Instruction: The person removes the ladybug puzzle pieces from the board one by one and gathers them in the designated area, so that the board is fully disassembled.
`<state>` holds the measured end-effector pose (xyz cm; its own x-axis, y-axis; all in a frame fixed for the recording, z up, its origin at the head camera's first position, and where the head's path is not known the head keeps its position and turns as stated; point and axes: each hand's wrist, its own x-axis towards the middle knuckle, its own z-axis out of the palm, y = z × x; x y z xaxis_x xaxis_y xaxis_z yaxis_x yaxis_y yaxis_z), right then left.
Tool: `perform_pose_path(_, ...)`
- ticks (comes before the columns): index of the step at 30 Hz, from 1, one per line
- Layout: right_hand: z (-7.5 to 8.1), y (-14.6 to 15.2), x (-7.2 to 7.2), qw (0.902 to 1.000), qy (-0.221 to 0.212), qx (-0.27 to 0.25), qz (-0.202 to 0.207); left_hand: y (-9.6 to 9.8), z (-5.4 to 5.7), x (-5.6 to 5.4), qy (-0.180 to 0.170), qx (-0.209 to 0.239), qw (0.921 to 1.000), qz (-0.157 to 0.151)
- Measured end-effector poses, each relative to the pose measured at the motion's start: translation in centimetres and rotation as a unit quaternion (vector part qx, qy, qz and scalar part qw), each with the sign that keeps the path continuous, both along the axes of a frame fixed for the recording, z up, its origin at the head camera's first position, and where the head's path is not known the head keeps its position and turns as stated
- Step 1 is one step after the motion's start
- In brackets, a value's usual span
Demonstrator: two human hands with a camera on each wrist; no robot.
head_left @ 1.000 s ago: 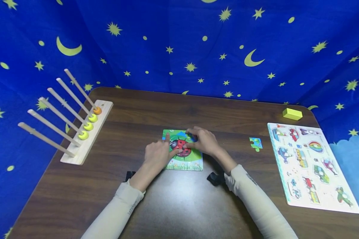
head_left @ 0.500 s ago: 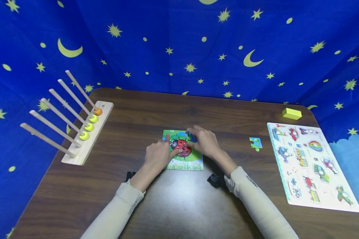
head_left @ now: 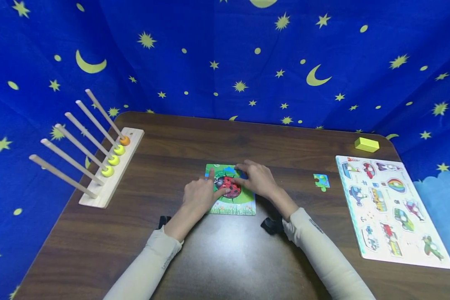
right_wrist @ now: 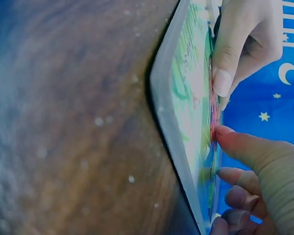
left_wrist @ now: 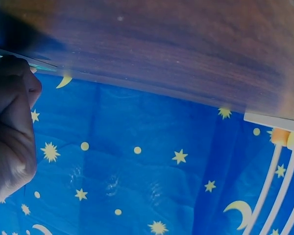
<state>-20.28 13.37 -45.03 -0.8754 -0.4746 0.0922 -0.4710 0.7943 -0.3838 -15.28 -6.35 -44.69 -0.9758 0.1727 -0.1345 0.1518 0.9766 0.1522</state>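
On the left of the brown table (head_left: pixel 157 162) stood a wooden rack (head_left: pixel 121 163) of six slanting pegs, three with a yellow bead (head_left: pixel 107 171) at the foot and the farthest with an orange bead (head_left: pixel 125 141). The left wrist view caught only part of that rack.

Next came the left hand (head_left: pixel 199 195), its index finger and thumb stretched out and pressing on the ladybug puzzle (head_left: pixel 238 207), gripping nothing. The puzzle lay flat in the middle of the table, between and under the two hands. The right hand (head_left: pixel 260 180) rested loosely on it, thumb on the ladybug and fingers by the far right corner; the right wrist view alone showed its thumb tip on the surface, and the puzzle's thick, pale side.

Farther right, only the head view showed a loose puzzle piece (head_left: pixel 322 181), a white picture board (head_left: pixel 412 250) of vehicles and, just beyond the board, a yellow block (head_left: pixel 366 145). Dark lettering ran along the left sleeve (head_left: pixel 142 258) and the right sleeve (head_left: pixel 318 246), too small to read.
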Motion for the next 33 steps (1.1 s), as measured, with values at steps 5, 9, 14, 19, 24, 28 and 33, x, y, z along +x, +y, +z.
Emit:
perform_pose_path(5, 0.0, 0.0, -0.2, 0.9999, 0.001, 0.008, 0.015, 0.1, -0.1, 0.0, 0.001, -0.001, 1.0, 0.001)
perform_pose_path(9, 0.1, 0.0, -0.7, 0.9997, -0.007, 0.005, 0.024, 0.0, -0.2, 0.0, 0.008, 0.0, 1.0, 0.001)
perform_pose_path(14, 0.1, 0.1, -1.3, 0.999, 0.0, 0.012, 0.043, 0.1, -0.3, 0.0, 0.02, 0.007, 0.9998, -0.003)
perform_pose_path(19, -0.1, 0.4, -1.5, 0.9986, 0.003, 0.008, 0.052, 0.2, -0.6, 0.1, 0.023, 0.009, 0.9997, -0.008)
perform_pose_path(24, 0.0, 0.6, -1.5, 0.9982, 0.015, -0.007, 0.058, 0.2, -0.6, 0.2, 0.019, 0.012, 0.9997, -0.004)
perform_pose_path(28, 0.2, 1.0, -1.4, 0.9984, 0.02, -0.011, 0.052, 0.2, -0.6, 0.1, 0.025, 0.01, 0.9996, -0.004)
perform_pose_path(33, 0.4, 2.0, -1.3, 0.9988, 0.018, -0.007, 0.044, 0.0, -0.6, 0.0, 0.034, 0.007, 0.9994, -0.009)
